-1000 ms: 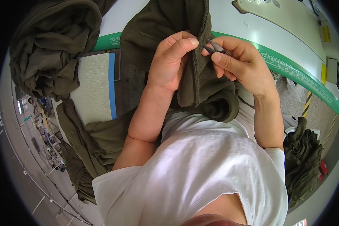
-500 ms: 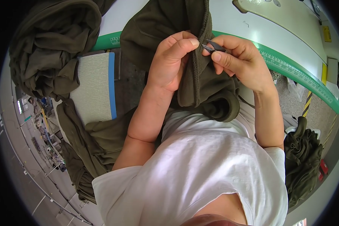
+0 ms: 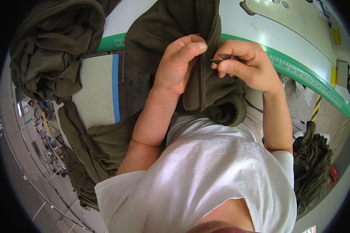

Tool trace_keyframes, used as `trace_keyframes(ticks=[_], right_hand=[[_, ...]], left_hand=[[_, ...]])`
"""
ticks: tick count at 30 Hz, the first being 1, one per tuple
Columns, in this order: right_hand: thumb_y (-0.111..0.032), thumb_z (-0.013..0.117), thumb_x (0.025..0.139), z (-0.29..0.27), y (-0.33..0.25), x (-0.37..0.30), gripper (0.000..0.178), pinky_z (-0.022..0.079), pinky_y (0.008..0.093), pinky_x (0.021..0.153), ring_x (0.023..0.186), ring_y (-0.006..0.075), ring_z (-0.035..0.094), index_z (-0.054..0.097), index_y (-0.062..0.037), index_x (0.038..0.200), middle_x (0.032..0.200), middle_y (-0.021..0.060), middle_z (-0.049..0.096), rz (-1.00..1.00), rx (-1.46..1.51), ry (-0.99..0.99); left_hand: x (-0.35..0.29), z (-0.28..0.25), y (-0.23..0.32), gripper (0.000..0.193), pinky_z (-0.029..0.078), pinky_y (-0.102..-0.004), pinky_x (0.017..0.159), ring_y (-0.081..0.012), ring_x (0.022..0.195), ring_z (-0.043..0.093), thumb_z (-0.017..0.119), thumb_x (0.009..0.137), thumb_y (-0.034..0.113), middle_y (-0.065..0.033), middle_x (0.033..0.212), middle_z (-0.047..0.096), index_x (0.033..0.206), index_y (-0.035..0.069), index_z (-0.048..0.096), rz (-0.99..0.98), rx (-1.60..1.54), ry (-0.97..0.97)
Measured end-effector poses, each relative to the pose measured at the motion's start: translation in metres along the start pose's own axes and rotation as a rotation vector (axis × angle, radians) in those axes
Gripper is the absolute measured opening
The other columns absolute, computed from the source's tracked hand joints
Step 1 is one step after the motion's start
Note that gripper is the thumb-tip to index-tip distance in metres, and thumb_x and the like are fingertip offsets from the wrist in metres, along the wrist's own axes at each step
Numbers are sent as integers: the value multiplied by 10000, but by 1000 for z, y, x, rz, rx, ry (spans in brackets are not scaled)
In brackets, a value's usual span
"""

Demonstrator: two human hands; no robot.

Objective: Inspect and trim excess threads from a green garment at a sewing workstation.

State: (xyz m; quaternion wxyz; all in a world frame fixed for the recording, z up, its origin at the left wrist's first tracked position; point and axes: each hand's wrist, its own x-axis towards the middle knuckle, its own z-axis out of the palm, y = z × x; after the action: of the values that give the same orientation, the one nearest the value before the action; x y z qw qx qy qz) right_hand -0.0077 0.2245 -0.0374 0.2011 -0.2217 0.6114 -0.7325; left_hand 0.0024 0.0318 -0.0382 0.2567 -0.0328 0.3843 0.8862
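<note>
An olive-green garment point(image 3: 163, 27) hangs over the table's front edge and down to my lap, its stitched seam running up between my hands. My left hand point(image 3: 179, 58) pinches the cloth at this seam between thumb and fingers. Just right of the seam, my right hand point(image 3: 247, 62) is closed around small dark thread snips point(image 3: 221, 59). Their pointed blades look toward the seam and appear pressed together; most of the body is hidden in my fingers.
A white table with a green ruler-marked edge point(image 3: 295, 72) curves across the front. A pale machine body point(image 3: 291, 19) stands at the back right. More olive garments lie in a heap point(image 3: 58, 46) at left and a bundle point(image 3: 313, 167) at right. A blue-edged board point(image 3: 95, 85) sits left.
My right hand has drawn slightly down, and the snips' blades have gone from spread to closed. The left hand keeps its hold on the seam.
</note>
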Motion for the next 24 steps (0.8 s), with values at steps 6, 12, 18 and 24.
trace_keyframes(ticks=[6,12,18,24], right_hand=[[-247,767,738,4,-15,9,303,348,188,569,646,48,431,549,-45,796,714,-30,508,53,-76,226],[-203,808,670,23,-13,2,331,318,192,532,612,43,391,519,-67,755,678,-53,478,42,-300,462],[-108,769,706,32,-28,-6,226,339,189,545,607,31,401,561,-40,760,662,-61,479,121,-205,446],[-81,718,765,47,-39,-10,151,361,204,554,604,40,407,586,-28,816,650,-52,470,22,-202,213]], left_hand=[[3,19,3,79,452,-225,732,-97,766,562,584,843,94,-21,819,590,850,17,602,151,191,198],[2,19,-14,52,359,-242,865,-138,976,471,581,818,41,-79,1014,476,843,21,622,579,776,216],[-10,25,-12,241,355,-268,916,-155,1022,463,568,831,43,-72,1075,461,1068,19,535,641,676,114],[11,29,32,553,353,-268,954,-131,1081,445,578,850,82,-83,1184,440,1321,15,298,945,760,284]])
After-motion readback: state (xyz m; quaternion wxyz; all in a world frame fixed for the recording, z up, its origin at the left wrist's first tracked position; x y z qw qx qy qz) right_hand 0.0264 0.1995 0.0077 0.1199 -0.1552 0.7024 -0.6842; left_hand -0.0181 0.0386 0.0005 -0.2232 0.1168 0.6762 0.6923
